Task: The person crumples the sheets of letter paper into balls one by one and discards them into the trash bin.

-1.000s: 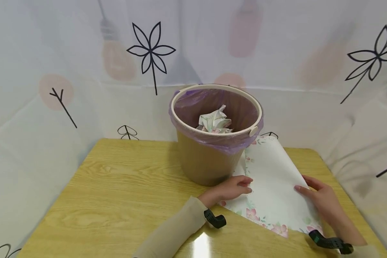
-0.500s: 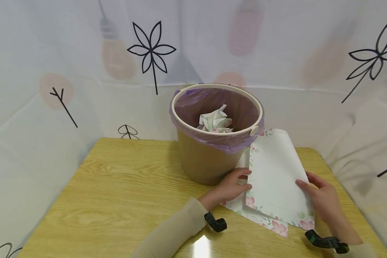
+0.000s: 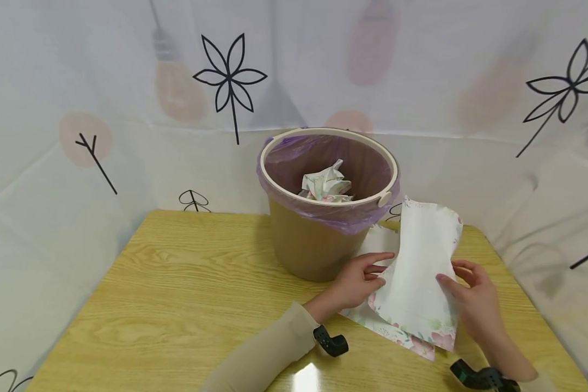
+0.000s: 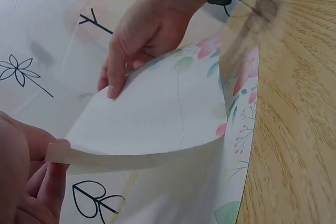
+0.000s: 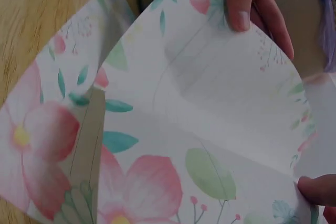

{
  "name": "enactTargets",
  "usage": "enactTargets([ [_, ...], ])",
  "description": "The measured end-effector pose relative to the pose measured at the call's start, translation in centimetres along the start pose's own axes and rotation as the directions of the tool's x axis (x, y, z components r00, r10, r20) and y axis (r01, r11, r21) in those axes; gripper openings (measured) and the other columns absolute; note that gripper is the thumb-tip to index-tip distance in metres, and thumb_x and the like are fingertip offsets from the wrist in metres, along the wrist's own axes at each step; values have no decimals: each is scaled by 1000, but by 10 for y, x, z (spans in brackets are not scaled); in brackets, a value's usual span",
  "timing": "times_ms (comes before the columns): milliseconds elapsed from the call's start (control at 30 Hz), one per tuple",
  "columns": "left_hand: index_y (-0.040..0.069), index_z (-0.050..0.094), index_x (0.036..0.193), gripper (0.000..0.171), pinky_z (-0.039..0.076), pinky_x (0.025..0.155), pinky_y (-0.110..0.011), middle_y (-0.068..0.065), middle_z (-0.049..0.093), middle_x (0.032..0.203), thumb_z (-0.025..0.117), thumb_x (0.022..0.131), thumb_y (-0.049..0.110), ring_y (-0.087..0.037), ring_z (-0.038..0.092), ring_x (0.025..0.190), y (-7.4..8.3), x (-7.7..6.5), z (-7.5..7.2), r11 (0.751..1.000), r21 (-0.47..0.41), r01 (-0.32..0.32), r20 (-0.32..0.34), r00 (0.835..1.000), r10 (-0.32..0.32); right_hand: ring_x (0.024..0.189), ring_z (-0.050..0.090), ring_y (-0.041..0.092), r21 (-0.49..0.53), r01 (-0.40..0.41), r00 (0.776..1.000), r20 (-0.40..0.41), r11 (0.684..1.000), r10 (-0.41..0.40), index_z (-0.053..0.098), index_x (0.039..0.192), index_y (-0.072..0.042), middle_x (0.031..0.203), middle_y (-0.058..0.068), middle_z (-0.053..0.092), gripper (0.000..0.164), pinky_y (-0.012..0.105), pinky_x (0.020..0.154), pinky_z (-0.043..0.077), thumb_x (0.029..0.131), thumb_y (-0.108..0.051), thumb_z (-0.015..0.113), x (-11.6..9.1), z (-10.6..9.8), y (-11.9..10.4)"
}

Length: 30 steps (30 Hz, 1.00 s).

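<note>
My left hand (image 3: 355, 283) pinches the left edge of a white sheet of paper (image 3: 421, 272) with a pink-flower border. Thumb and fingers of my right hand (image 3: 475, 296) grip the same sheet's right edge. Between the two hands the paper is raised and bowed, its sides curling up, as the left wrist view also shows. Beneath it a second flowered sheet (image 3: 379, 321) lies on the table, mostly covered. In the right wrist view, the left hand (image 5: 252, 3) has the upper edge, while only the right thumb (image 5: 317, 188) shows at the lower right.
A brown bin (image 3: 318, 245) with a purple liner (image 3: 345, 218) stands just left of the sheets. Crumpled flowered paper (image 3: 325, 182) lies inside it. The wooden table (image 3: 191, 299) backs onto a printed cloth (image 3: 127, 81).
The upper sheet has lifted off the lower one and bent into a curve. My left hand has taken hold of its left edge; my right hand has moved slightly left.
</note>
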<state>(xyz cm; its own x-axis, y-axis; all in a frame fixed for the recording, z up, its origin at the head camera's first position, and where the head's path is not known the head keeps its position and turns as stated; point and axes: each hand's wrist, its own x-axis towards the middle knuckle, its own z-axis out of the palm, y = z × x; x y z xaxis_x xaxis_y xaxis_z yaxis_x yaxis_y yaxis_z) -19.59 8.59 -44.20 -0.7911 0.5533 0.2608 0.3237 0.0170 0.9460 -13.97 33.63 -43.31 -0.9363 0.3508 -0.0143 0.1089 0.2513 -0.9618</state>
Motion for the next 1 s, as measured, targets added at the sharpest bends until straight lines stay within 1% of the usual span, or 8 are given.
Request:
enactTargets([
  [67, 8, 56, 141, 50, 49, 88, -17, -1, 57, 141, 59, 94, -9, -6, 60, 116, 0, 0, 1, 1000, -8, -7, 7, 1000, 7, 82, 58, -1, 70, 20, 1000, -4, 997, -19, 57, 118, -20, 112, -11, 54, 34, 15, 64, 51, 90, -19, 76, -4, 5, -5],
  [267, 3, 56, 140, 45, 49, 88, -17, -6, 66, 128, 58, 96, -7, -5, 62, 112, 5, -1, 1, 999, 8, -37, 27, 999, 36, 97, 49, 2, -48, 114, 991, 79, 992, -110, 55, 136, -5, 159, 18, 26, 42, 14, 69, 51, 97, -18, 67, -15, 17, -19],
  [433, 10, 60, 138, 44, 47, 69, -12, -1, 70, 120, 59, 96, -5, 1, 63, 103, 9, -2, 0, 999, 32, -30, 49, 998, 28, 86, 62, 0, 13, 165, 977, 136, 986, -166, 54, 138, 3, 149, 15, 36, 47, 17, 68, 54, 97, -16, 67, -20, 25, -28],
  [533, 11, 62, 136, 42, 39, 57, -14, 1, 71, 118, 59, 97, -4, 6, 61, 93, 13, -3, 0, 999, 43, -27, 83, 996, 23, 76, 62, -1, 34, 181, 975, 125, 983, -184, 58, 134, 2, 128, 4, 54, 45, 16, 64, 53, 95, -17, 70, -23, 29, -34],
  [600, 10, 63, 135, 41, 39, 57, -14, 1, 72, 116, 59, 97, -4, 7, 59, 92, 15, -3, 0, 997, 62, -34, 108, 994, 27, 60, 53, -1, -9, 184, 979, 90, 983, -182, 61, 131, 0, 95, -5, 60, 44, 16, 53, 48, 94, -20, 72, -24, 31, -38],
  [733, 11, 66, 131, 37, 47, 73, -10, 3, 73, 112, 60, 97, -2, 10, 59, 98, 20, -3, 0, 987, 145, -65, 142, 989, 45, 46, 29, 9, -133, 162, 987, 10, 978, -162, 66, 126, -2, 57, -8, 35, 45, 27, 42, 32, 90, -27, 77, -26, 37, -45],
  [867, 11, 69, 128, 35, 48, 81, -11, 3, 73, 112, 62, 96, -2, 12, 58, 103, 21, -4, 1, 971, 210, -113, 167, 983, 78, 61, 42, 6, -183, 118, 991, -38, 976, -127, 65, 126, 2, 86, 5, 61, 46, 20, 49, 43, 90, -24, 76, -27, 41, -50],
  [1000, 13, 68, 129, 36, 46, 88, -12, 6, 71, 118, 65, 95, 0, 13, 56, 106, 19, -5, -1, 958, 242, -153, 196, 975, 106, 68, 50, 7, -183, 56, 994, -80, 981, -72, 62, 129, 4, 108, 12, 60, 46, 20, 53, 48, 93, -22, 73, -28, 40, -49],
])
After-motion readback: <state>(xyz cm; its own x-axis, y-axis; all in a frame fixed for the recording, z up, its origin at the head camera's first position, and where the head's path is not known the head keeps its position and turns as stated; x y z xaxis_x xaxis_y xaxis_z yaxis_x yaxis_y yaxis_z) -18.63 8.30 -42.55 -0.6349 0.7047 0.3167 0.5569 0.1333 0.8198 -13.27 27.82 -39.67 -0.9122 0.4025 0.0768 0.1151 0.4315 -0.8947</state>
